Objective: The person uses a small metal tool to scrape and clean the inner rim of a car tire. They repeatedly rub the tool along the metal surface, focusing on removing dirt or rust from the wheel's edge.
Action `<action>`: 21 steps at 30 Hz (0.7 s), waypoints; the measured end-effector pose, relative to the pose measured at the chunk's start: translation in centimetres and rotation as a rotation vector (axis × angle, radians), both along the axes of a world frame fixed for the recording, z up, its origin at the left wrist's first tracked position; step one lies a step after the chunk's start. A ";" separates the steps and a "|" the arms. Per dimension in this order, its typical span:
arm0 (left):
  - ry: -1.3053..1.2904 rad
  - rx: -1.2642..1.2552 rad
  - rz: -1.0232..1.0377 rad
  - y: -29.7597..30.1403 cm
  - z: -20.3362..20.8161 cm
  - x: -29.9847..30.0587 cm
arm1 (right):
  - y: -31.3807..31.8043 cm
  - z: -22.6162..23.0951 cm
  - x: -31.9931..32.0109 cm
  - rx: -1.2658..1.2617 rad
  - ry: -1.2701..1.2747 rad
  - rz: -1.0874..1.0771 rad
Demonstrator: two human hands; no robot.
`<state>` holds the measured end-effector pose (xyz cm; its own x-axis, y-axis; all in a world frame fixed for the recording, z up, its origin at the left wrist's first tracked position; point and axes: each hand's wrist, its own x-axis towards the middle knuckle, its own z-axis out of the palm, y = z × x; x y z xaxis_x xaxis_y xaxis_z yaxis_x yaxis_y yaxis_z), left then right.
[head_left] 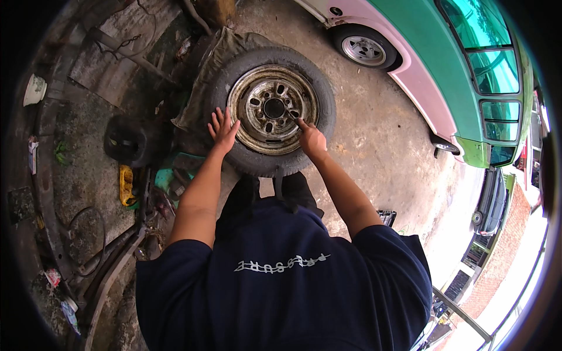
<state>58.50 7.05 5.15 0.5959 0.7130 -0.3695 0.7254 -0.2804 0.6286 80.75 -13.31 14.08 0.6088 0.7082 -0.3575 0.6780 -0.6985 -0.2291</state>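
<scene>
A worn black tire on a rusty steel wheel [244, 127] lies in front of me, its hub side up, with oval slots around a dark centre hole. My left hand [223, 131] rests at the tire's left side near the rim, its fingers spread and holding nothing. My right hand [313, 141] is at the right of the rim. Its index finger reaches to one of the slots while the other fingers are curled. Whether a small thing is held in them is hidden.
Brown-grey cloth [202, 82] shows behind the tire. To the left are a black container [126, 140], a yellow plastic piece [126, 184] and bent metal bars [114, 257]. A green and pink van [418, 64] stands at the right, with a dark car [492, 202] farther off.
</scene>
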 end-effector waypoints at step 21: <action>0.037 -0.012 -0.018 0.0 0.4 0.0 | 2.0 -0.3 4.0 0.185 -0.014 -0.101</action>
